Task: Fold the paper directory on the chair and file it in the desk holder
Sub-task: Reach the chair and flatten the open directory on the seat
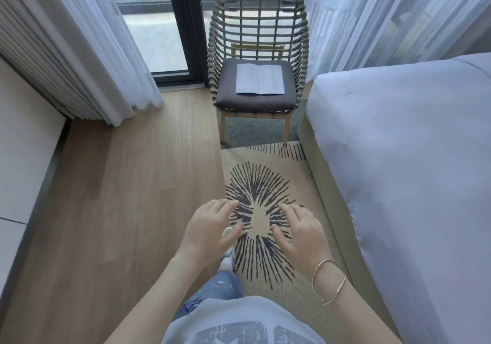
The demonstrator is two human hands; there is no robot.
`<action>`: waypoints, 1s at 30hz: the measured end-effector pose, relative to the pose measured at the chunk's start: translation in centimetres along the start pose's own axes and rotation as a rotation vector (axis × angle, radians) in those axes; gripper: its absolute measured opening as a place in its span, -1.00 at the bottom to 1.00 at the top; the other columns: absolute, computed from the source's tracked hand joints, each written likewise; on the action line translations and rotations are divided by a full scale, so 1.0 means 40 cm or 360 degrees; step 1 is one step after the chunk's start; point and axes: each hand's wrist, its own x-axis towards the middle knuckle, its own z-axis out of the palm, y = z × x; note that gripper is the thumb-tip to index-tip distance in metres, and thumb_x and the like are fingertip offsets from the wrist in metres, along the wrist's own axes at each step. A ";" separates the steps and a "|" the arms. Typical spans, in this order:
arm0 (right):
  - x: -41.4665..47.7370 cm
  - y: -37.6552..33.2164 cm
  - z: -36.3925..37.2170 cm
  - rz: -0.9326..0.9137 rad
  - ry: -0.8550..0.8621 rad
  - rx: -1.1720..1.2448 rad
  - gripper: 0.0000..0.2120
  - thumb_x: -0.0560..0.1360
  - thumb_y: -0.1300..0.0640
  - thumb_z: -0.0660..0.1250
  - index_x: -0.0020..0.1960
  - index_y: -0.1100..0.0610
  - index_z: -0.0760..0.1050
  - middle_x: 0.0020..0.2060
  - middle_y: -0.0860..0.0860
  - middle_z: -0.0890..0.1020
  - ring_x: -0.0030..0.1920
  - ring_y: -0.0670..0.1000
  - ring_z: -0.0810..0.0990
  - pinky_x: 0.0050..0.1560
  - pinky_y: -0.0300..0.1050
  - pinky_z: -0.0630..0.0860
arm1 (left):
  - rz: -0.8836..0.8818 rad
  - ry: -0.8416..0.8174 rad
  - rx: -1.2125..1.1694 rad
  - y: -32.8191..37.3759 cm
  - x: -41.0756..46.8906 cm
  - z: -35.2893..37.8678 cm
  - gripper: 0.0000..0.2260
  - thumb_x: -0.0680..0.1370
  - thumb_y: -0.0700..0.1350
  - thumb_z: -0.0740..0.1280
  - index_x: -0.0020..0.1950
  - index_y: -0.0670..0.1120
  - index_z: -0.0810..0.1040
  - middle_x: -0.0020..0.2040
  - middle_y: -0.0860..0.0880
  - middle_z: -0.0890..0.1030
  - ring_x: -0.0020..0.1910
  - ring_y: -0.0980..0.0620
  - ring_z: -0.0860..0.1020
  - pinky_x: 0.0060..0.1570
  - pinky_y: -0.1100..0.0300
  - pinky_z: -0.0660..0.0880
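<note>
A white paper directory [260, 79] lies unfolded and flat on the dark grey cushion of a woven rope chair [257, 22] by the window. My left hand [211, 228] and my right hand [300, 230] hover side by side over the rug, well short of the chair, palms down, fingers spread, holding nothing. Two thin bangles circle my right wrist. No desk holder is in view.
A bed with a white duvet [411, 171] fills the right side. A patterned beige rug [263, 210] lies between me and the chair. Sheer curtains [106, 51] hang at both sides of the window. A pale cabinet edge [24, 144] runs along the left.
</note>
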 end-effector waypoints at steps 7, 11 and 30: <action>0.342 -0.005 -0.001 0.0038 0.0024 0.0026 -0.50 0.50 -0.14 0.18 0.33 0.11 0.48 0.18 0.02 0.60 0.20 0.04 0.53 0.14 -0.08 0.44 | 0.0012 0.0000 -0.0039 -0.124 0.311 -0.039 -0.57 0.52 0.09 0.23 0.32 -0.09 0.53 0.24 -0.01 0.59 0.24 -0.01 0.51 0.23 0.09 0.40; 0.561 -0.018 -0.041 0.0045 0.0099 0.0051 -0.51 0.50 -0.11 0.22 0.32 0.14 0.50 0.18 0.03 0.61 0.20 0.06 0.54 0.16 -0.02 0.49 | 0.0118 0.0036 -0.0028 -0.186 0.549 -0.117 -0.56 0.54 0.10 0.25 0.34 -0.08 0.50 0.27 0.00 0.57 0.27 0.02 0.49 0.25 0.11 0.39; 1.408 0.251 -0.163 0.0132 0.0018 0.0020 -0.54 0.49 -0.06 0.25 0.31 0.15 0.50 0.16 0.07 0.62 0.15 0.11 0.56 0.11 0.02 0.52 | -0.0051 -0.0073 -0.0055 -0.254 1.398 -0.095 -0.57 0.54 0.07 0.26 0.37 -0.07 0.48 0.29 -0.01 0.56 0.29 0.00 0.47 0.25 0.13 0.39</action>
